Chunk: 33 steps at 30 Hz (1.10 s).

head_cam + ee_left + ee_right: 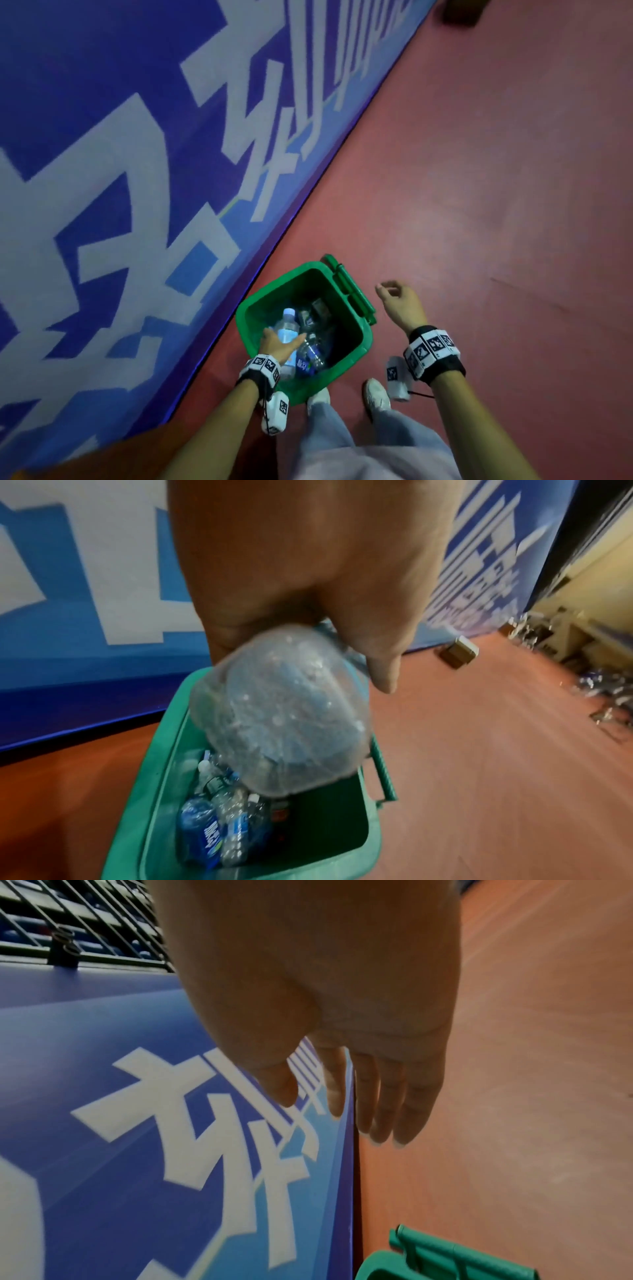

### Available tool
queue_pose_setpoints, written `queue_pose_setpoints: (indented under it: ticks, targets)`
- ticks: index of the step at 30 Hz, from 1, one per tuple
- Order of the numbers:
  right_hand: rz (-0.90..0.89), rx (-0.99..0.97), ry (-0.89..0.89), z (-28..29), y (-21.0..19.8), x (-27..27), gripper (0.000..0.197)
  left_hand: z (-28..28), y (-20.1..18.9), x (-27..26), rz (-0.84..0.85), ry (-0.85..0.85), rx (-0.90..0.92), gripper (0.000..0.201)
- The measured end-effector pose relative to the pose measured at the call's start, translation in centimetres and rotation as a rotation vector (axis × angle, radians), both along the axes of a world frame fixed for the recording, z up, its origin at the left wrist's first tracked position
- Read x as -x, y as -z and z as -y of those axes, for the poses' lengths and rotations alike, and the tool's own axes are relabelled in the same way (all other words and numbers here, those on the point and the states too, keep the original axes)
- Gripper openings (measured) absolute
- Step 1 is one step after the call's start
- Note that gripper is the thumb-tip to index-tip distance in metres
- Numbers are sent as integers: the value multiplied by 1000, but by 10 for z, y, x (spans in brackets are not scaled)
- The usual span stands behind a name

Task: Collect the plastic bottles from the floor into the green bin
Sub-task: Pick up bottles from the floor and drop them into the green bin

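The green bin stands open on the red floor beside the blue wall, its handle on the right. My left hand grips a clear plastic bottle with a pale blue label, held over the bin's opening; its round base faces the left wrist camera. Several bottles lie inside the bin, among them a dark blue-labelled one. My right hand hangs empty to the right of the bin, fingers relaxed and nearly straight above the bin handle.
A blue banner wall with large white characters runs along the left, close behind the bin. Red floor stretches to the right. My feet in white shoes stand just below the bin. A brown box sits far down the wall.
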State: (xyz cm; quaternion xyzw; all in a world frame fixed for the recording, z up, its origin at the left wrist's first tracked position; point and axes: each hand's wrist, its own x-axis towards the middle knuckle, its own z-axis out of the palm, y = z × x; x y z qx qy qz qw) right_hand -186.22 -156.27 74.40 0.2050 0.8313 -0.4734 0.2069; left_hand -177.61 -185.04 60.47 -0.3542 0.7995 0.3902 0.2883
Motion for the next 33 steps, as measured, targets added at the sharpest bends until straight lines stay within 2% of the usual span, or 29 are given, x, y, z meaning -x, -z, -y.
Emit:
queue_pose_setpoints:
  ticks: [2, 4, 6, 9, 13, 16, 19, 24, 29, 33]
  targets:
    - [-23, -17, 47, -21, 3, -14, 23, -12, 5, 14, 79, 66, 31, 117]
    - [-21, -44, 113, -43, 4, -32, 30, -21, 10, 26, 123, 153, 76, 108]
    - [-11, -53, 192, -68, 9, -52, 31, -32, 10, 38, 99, 242, 92, 90]
    - [-2, -43, 279, -103, 6, -83, 30, -62, -16, 56, -27, 413, 82, 54]
    - [20, -43, 266, -161, -3, -126, 36, -140, -85, 72, -277, 630, -38, 47]
    - [27, -77, 228, -212, -17, -167, 40, -219, -129, 65, -471, 829, -156, 40]
    - [-17, -116, 335, -271, -35, -214, 43, -310, -169, 38, -611, 1015, -271, 37]
    - [-175, -192, 717, -380, -58, -324, 40, -467, -212, -32, -715, 1326, -422, 31]
    - [-311, -273, 1103, -476, -77, -462, 45, -620, -226, -119, -710, 1587, -563, 28]
    - [-387, -264, 1408, -520, -76, -567, 47, -724, -233, -198, -673, 1821, -625, 31]
